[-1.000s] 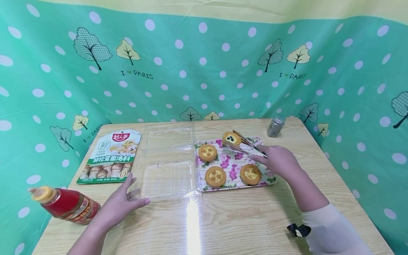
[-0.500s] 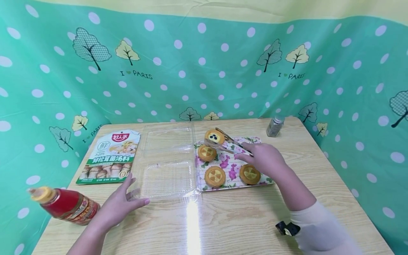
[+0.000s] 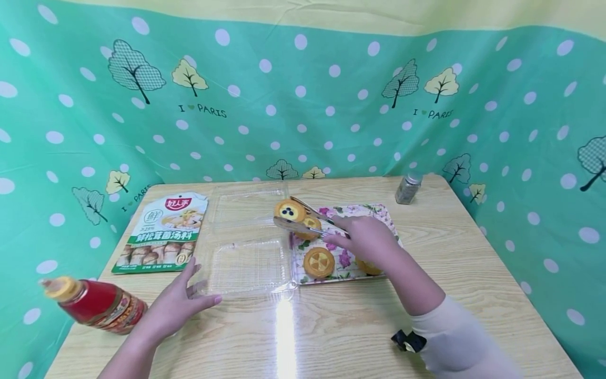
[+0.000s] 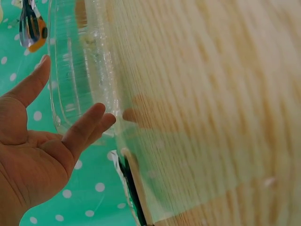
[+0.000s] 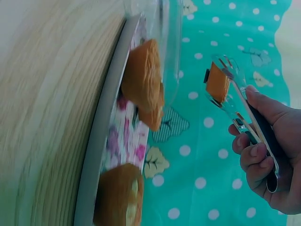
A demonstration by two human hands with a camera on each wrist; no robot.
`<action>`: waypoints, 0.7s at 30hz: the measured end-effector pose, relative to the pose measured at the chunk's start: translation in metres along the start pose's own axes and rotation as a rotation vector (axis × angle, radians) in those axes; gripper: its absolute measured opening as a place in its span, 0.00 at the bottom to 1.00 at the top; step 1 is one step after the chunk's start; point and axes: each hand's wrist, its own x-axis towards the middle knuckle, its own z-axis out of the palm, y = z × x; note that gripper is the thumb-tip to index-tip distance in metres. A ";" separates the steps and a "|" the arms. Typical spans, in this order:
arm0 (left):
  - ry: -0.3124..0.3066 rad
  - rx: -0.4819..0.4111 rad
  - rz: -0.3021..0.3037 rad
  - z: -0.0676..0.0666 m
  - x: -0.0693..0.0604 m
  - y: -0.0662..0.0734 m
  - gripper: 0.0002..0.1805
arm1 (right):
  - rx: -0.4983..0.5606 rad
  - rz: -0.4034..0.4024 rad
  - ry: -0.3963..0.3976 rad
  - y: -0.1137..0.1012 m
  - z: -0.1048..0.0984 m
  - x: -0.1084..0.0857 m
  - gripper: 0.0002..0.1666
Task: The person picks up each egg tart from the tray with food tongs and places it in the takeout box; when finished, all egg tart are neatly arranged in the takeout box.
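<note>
"好人家" on pouch (image 3: 162, 232), "PARIS" on curtain (image 3: 303, 121)

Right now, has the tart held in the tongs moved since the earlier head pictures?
Yes, it moved left: against the floral tray in the head view, the berry-topped tart went from the far edge to the far left corner.

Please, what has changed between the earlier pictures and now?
The right grip moved left, carrying the dark-dotted tart in the tongs along the far side of the tray toward the clear container. Nothing was newly grasped or released. The left grip, other tarts, bag, bottle and jar stayed put.
</note>
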 end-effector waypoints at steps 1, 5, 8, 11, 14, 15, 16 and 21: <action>0.000 -0.001 0.003 0.000 0.000 0.000 0.70 | -0.001 -0.018 0.006 -0.003 0.002 0.001 0.40; 0.002 0.002 0.005 0.000 0.000 0.000 0.70 | -0.037 -0.070 0.026 -0.014 0.008 0.004 0.39; 0.000 0.002 0.001 0.000 0.000 0.001 0.70 | -0.055 -0.087 0.005 -0.023 0.010 0.008 0.39; 0.001 0.008 -0.003 0.000 -0.001 0.001 0.70 | -0.065 -0.118 -0.021 -0.033 0.013 0.013 0.39; 0.004 0.014 -0.004 0.000 -0.001 0.002 0.70 | -0.085 -0.159 -0.026 -0.041 0.018 0.017 0.38; 0.004 0.014 -0.004 0.000 -0.001 0.002 0.70 | -0.083 -0.171 -0.030 -0.044 0.021 0.018 0.38; 0.003 0.013 -0.004 0.000 -0.001 0.002 0.70 | -0.081 -0.178 -0.033 -0.046 0.023 0.019 0.38; -0.003 0.007 -0.010 0.000 -0.001 0.002 0.70 | -0.086 -0.217 -0.031 -0.057 0.032 0.023 0.37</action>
